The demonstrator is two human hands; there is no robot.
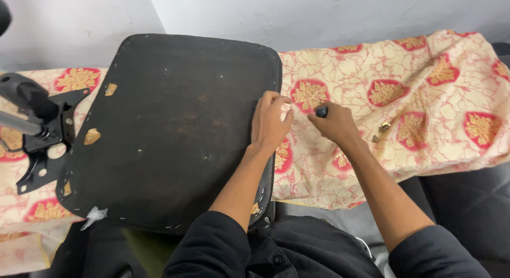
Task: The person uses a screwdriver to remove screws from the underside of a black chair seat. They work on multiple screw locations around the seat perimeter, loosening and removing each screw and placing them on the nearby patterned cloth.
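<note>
A large black seat board lies underside up, with staples along its edge and small torn spots. My left hand rests on its right edge, fingers curled over the rim. My right hand is close beside it, shut on a small dark-handled tool whose tip points at the board's edge. Both hands lie over a cream cloth printed with red and gold medallions.
A black metal chair mechanism with a lever lies at the left on the cloth. Small brass-coloured pieces rest on the cloth to the right. A grey wall runs behind. Dark upholstery shows at the lower right.
</note>
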